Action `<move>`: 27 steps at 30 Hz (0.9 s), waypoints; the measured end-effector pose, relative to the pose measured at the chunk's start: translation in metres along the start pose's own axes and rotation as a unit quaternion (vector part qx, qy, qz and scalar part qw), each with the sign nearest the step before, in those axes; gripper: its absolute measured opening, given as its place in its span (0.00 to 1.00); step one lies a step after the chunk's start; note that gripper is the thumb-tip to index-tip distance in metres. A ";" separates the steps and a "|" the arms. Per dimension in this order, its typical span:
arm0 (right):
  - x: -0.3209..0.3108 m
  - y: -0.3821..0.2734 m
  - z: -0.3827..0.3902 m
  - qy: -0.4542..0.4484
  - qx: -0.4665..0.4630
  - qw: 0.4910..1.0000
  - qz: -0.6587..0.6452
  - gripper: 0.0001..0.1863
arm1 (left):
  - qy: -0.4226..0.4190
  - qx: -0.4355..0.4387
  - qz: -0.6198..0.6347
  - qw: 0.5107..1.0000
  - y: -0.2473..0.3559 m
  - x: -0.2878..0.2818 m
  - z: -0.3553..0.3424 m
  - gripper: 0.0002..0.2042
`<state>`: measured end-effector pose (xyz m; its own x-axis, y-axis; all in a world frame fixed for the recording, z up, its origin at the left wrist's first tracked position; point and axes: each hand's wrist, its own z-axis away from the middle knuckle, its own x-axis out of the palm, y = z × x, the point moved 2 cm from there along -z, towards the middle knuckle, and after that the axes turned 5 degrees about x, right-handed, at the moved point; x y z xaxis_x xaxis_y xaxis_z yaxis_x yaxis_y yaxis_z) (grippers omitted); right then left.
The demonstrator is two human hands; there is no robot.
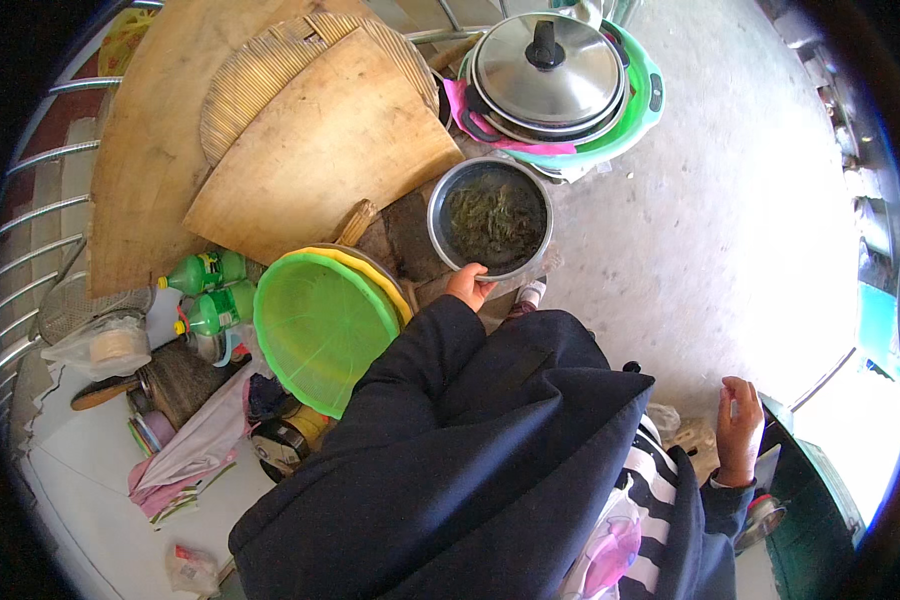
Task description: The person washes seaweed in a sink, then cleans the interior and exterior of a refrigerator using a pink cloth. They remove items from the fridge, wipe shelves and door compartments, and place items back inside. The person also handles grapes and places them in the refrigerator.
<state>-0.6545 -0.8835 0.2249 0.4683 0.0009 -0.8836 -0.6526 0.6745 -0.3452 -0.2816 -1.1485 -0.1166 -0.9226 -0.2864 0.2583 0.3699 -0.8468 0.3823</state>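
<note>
My left hand (pixel 468 287) grips the near rim of a round metal basin (pixel 433 222), thumb and fingers closed on the edge. Dark green leafy stuff (pixel 494 220) lies inside the basin, apparently in water. Out to the right, away from the basin, my right hand (pixel 739 430) is raised with loosely bent fingers and nothing visible in it. Just left of my left hand, a green plastic colander (pixel 315 325) leans against a yellow one (pixel 368 272).
Wooden boards (pixel 320 150) lean at the back left. Beyond the basin, a lidded steel pot (pixel 548 75) sits in a green tub (pixel 630 125). Green bottles (pixel 215 308) lie on the left. Concrete floor (pixel 690 200) stretches to the right; a dark green edge (pixel 810 500) is near my right arm.
</note>
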 end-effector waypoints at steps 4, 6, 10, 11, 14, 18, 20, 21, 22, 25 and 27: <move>-0.006 0.008 -0.005 0.025 -0.010 1.000 0.000 0.06 | 0.023 0.015 0.041 0.999 0.002 0.013 0.006 0.10; -0.011 0.016 -0.009 0.049 -0.015 0.999 -0.016 0.06 | 0.065 0.028 0.032 0.997 0.006 0.025 0.019 0.13; -0.022 0.062 -0.003 0.060 0.033 0.998 -0.004 0.06 | 0.097 0.069 0.077 0.990 0.000 0.036 0.024 0.22; -0.024 0.080 0.000 0.063 0.044 0.997 -0.013 0.07 | 0.079 0.086 0.049 0.992 -0.001 0.034 0.021 0.26; -0.038 0.129 -0.001 0.077 0.057 0.995 -0.028 0.07 | 0.092 0.100 0.098 0.986 -0.005 0.030 0.015 0.28; -0.063 0.190 -0.006 0.083 0.098 0.991 -0.023 0.08 | 0.142 0.067 0.223 0.962 -0.019 0.030 0.010 0.35; -0.080 0.216 -0.015 0.076 0.106 0.990 -0.059 0.08 | 0.148 0.142 0.156 0.966 -0.040 0.051 0.040 0.38; -0.087 0.236 -0.023 0.081 0.094 0.990 -0.060 0.09 | 0.173 0.157 0.152 0.960 -0.054 0.059 0.052 0.38; -0.095 0.259 -0.032 0.075 0.103 0.990 -0.052 0.09 | 0.161 0.115 0.157 0.967 -0.075 0.040 0.038 0.39; -0.117 0.296 -0.075 0.075 0.067 0.993 -0.068 0.10 | 0.087 0.053 -0.096 0.990 -0.121 0.050 0.031 0.36; -0.129 0.313 -0.120 0.084 0.013 0.989 -0.117 0.10 | 0.011 0.078 -0.378 0.922 -0.142 0.088 0.038 0.33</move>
<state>-0.9911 -0.7609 0.1928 0.4971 -0.2792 -0.8215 -0.5221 0.6600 -0.5402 -0.4112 -1.0367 -0.1141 -0.9247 0.3489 -0.1525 -0.3708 -0.7342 0.5687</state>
